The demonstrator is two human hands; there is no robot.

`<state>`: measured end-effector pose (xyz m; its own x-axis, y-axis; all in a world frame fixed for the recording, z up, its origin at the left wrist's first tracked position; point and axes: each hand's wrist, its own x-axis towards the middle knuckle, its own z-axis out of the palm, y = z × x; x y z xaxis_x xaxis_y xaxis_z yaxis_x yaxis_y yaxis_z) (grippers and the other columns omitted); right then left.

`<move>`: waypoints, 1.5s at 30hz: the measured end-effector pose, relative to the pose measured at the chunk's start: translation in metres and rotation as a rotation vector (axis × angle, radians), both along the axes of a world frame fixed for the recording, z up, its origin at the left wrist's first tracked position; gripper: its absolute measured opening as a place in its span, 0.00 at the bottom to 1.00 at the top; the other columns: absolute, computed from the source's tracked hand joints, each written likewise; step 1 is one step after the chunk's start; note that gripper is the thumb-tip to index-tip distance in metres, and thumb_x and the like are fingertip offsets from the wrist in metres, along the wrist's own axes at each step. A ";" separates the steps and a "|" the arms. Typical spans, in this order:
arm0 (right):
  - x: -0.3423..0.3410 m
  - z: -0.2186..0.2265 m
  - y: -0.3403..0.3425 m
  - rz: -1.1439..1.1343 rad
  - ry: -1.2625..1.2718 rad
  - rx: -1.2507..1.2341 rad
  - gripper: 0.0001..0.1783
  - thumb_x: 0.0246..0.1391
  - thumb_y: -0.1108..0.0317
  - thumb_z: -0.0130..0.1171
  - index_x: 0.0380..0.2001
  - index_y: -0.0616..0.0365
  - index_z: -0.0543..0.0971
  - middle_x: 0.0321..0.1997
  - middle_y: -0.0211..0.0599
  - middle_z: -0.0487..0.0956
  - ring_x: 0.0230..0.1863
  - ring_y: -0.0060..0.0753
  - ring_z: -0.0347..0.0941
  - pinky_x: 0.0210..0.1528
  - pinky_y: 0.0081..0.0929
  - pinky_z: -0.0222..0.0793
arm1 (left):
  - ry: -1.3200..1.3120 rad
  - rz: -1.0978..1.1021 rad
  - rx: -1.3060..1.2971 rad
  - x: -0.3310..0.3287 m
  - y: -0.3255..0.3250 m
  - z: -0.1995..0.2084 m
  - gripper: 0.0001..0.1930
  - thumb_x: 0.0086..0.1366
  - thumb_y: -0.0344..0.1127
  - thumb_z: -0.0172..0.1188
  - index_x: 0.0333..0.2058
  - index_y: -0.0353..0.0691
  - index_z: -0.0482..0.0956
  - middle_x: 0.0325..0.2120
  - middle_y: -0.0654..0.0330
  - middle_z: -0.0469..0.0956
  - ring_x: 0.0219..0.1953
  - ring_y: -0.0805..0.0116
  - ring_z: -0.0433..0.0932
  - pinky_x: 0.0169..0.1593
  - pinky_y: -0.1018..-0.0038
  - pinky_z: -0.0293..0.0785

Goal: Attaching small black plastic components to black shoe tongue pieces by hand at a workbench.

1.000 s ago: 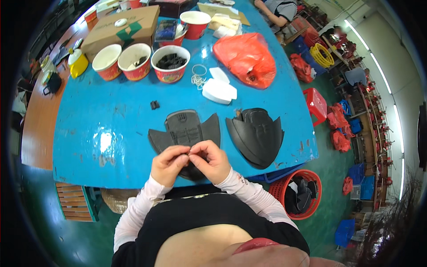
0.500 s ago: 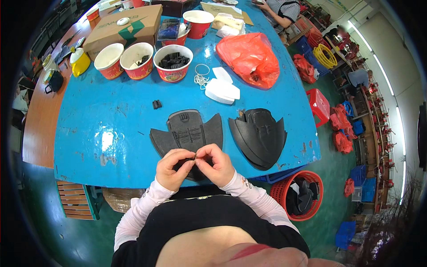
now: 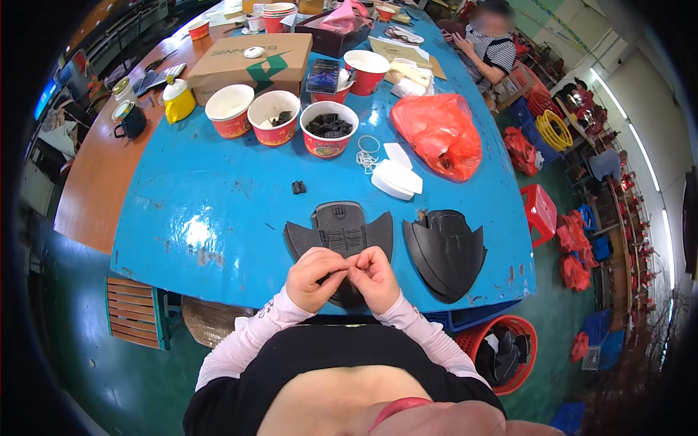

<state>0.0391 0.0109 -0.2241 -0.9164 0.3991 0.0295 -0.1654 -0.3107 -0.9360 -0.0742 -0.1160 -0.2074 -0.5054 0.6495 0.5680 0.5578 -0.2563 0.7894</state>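
My left hand (image 3: 314,280) and my right hand (image 3: 375,279) meet fingertip to fingertip at the table's near edge. Both are pinched closed; whatever sits between the tips is too small or hidden to name. Under and just beyond them lies a black, winged, shield-shaped piece (image 3: 342,236) with slots and raised ribs, its near end partly covered by my fingers. To its right rests a stack of similar black pieces (image 3: 445,254), untouched. A small black part (image 3: 299,187) lies farther off, left of the winged piece.
Across the blue table (image 3: 174,189) stand several red-and-white paper bowls, one bowl (image 3: 325,147) filled with small black parts. White pads (image 3: 396,182), rubber bands (image 3: 368,154) and a red plastic bag (image 3: 440,134) lie to the right. A red basket (image 3: 528,356) holds black pieces below. Another person (image 3: 488,54) sits at the far right.
The whole view has shifted, so the table and hands appear farther right and somewhat lower. My fingertips stay pinched together, the dark bit glimpsed between them earlier now hidden.
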 end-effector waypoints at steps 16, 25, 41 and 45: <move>0.020 0.036 0.026 -0.030 -0.131 0.706 0.11 0.55 0.78 0.56 0.32 0.59 0.63 0.33 0.33 0.73 0.27 0.17 0.65 0.29 0.18 0.63 | 0.217 0.044 -0.147 -0.015 -0.020 -0.003 0.14 0.47 0.21 0.66 0.35 0.36 0.79 0.31 0.56 0.78 0.36 0.55 0.77 0.40 0.65 0.73; 0.120 0.075 0.108 0.061 0.019 0.005 0.13 0.51 0.80 0.58 0.27 0.53 0.64 0.28 0.34 0.70 0.26 0.21 0.63 0.29 0.21 0.63 | 0.249 0.017 -0.183 -0.023 -0.022 0.003 0.15 0.46 0.21 0.67 0.36 0.34 0.79 0.31 0.53 0.76 0.36 0.52 0.74 0.40 0.64 0.71; -0.045 -0.004 0.064 -0.192 -0.049 1.292 0.05 0.52 0.74 0.55 0.32 0.57 0.70 0.28 0.47 0.73 0.33 0.53 0.72 0.34 0.43 0.68 | 0.492 0.244 -0.286 -0.020 -0.012 -0.015 0.15 0.46 0.25 0.61 0.36 0.44 0.80 0.30 0.61 0.73 0.37 0.58 0.73 0.39 0.64 0.69; -0.048 -0.003 0.072 -0.209 -0.085 1.229 0.08 0.49 0.80 0.55 0.31 0.58 0.68 0.28 0.44 0.73 0.31 0.51 0.73 0.32 0.39 0.68 | 0.446 0.218 -0.354 -0.027 -0.001 -0.019 0.13 0.48 0.24 0.60 0.36 0.40 0.81 0.30 0.60 0.73 0.35 0.58 0.73 0.40 0.64 0.69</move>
<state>-0.0087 0.0825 -0.2272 -0.8559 0.2874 0.4299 -0.0312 0.8011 -0.5977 -0.1014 -0.1175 -0.2259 -0.4108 0.7460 0.5241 0.8644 0.1360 0.4840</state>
